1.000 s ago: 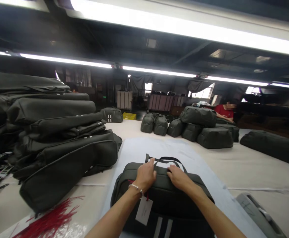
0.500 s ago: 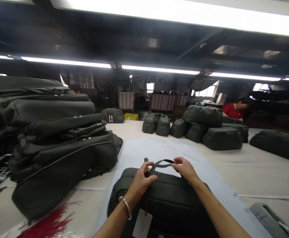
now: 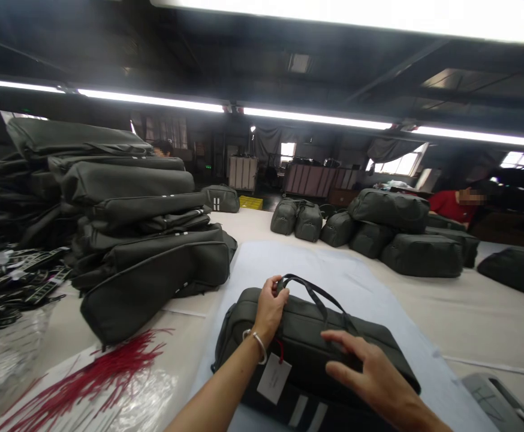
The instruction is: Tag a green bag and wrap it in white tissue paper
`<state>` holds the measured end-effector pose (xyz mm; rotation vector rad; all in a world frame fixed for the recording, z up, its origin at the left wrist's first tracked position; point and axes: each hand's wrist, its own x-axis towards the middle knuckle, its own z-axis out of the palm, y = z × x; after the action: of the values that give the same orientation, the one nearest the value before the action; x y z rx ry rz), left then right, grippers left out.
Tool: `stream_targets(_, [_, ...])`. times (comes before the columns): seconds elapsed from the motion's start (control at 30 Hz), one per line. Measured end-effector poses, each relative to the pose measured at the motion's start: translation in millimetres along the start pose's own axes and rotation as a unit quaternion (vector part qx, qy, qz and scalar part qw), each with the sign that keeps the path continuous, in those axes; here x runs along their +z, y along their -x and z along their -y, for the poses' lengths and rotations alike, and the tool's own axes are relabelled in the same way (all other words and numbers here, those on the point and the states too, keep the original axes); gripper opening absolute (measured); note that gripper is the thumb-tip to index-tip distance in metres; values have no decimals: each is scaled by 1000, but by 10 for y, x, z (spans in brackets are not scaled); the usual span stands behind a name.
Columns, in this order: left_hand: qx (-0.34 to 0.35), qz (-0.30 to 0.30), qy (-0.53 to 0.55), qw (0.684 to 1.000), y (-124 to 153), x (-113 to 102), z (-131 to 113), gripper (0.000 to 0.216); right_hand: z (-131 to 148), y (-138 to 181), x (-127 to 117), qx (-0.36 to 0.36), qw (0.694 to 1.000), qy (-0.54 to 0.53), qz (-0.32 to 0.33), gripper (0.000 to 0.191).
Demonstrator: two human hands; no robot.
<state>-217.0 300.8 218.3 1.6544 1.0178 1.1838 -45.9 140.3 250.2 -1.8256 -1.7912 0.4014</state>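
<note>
A dark green duffel bag (image 3: 307,360) lies in front of me on a white sheet (image 3: 266,255). My left hand (image 3: 271,309) is closed on the left end of its carry handle (image 3: 313,289), which arches up over the bag's top. Over the bag's right front, my right hand (image 3: 370,369) is open, thumb and fingers apart, with nothing in it. A white paper tag (image 3: 274,379) hangs by a red cord from the bag's left side. Two white stripes (image 3: 309,411) show low on the front.
At left stands a tall pile of flat dark bags (image 3: 140,210). Red cords (image 3: 104,378), clear plastic (image 3: 147,399) and black straps (image 3: 10,282) lie nearer. Filled bags (image 3: 421,255) sit at the back right. A grey case (image 3: 491,396) is at right, and a person in red (image 3: 451,206) is beyond.
My right hand has let go of the handle and moved down toward the bag's front, opening. My left hand stays at the handle. The bag has tipped back, showing its white stripes.
</note>
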Motion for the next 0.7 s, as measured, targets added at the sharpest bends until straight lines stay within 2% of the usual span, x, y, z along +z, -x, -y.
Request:
stream_targets(0.07, [17,12,-65,998,-23,40,-9,33,-55,315,178,-79,994,74,-6,35])
stream_targets(0.17, [40,48,-172,983,-41,101,-59,36,-231,700,441,-175,974,139,-34,56])
stream_targets(0.23, [49,79,-239,967,-35,125,-104,44,-359,863,540,-153,973,133,-108,70])
stream_targets(0.3, [56,120,-296,946,-32,137,-138,45,-461,940,563,-106,974,117,-164,65])
stream_targets(0.33, [58,145,-320,935,-40,141,-147,43,-499,951,556,-99,975,117,-160,55])
stream_targets(0.4, [58,192,-359,912,-76,148,-148,43,-544,942,530,-141,973,144,-111,36])
stream_targets(0.5, [57,233,-402,884,-160,152,-149,51,-527,919,504,-164,966,188,-64,39])
stream_targets(0.63, [56,255,-431,864,-248,149,-199,61,-432,914,486,-126,972,166,-107,34])
stream_targets(0.7, [39,254,-446,857,-270,179,-209,69,-417,905,481,-113,970,186,-104,28])
